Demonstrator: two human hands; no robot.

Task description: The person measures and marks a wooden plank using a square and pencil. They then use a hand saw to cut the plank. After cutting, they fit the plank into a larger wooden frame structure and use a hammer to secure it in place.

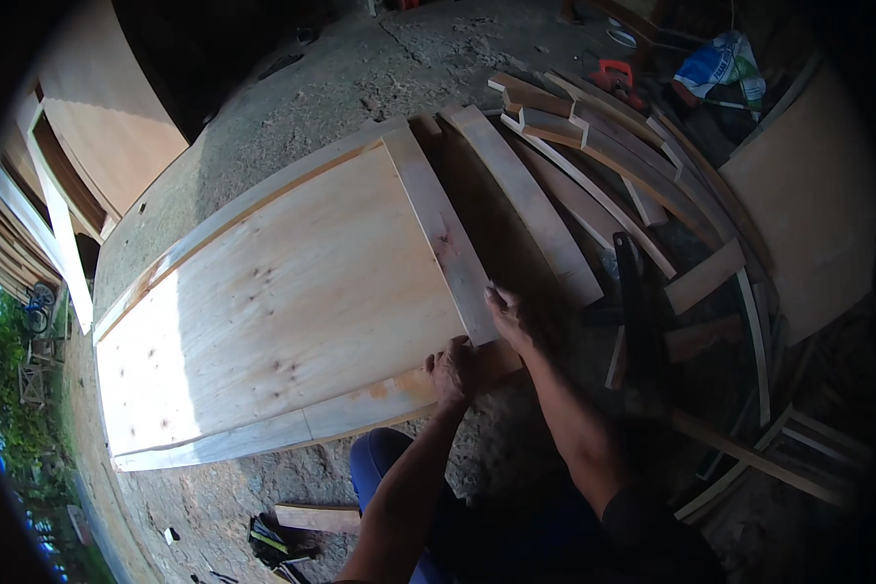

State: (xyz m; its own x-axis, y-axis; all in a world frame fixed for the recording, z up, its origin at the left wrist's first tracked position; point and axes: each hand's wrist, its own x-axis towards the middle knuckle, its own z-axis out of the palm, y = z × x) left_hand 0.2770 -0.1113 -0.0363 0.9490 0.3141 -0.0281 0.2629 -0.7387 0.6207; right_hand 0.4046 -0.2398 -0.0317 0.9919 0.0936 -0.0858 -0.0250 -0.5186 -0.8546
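A large plywood panel (292, 282) lies on the ground before me, with wooden strips along its long sides. Across its right part runs a flat wooden crosspiece (445, 243), its near end meeting the near side strip (360, 411). My right hand (511, 319) is closed on the crosspiece's right edge close to that end, thumb on top. Beside it, my left hand (450, 372) is curled over the joint at the near end of the crosspiece; its fingertips are partly hidden. A second pale crosspiece (530, 200) lies farther right, beyond a dark gap.
Several cut wood pieces (603, 146) are heaped at the right, near a dark handsaw (633, 302). A red tool (618, 76) and a blue-white bag (720, 70) lie behind them. A wood offcut (316, 517) and a dark tool pouch (268, 540) are on the rough ground near my knee.
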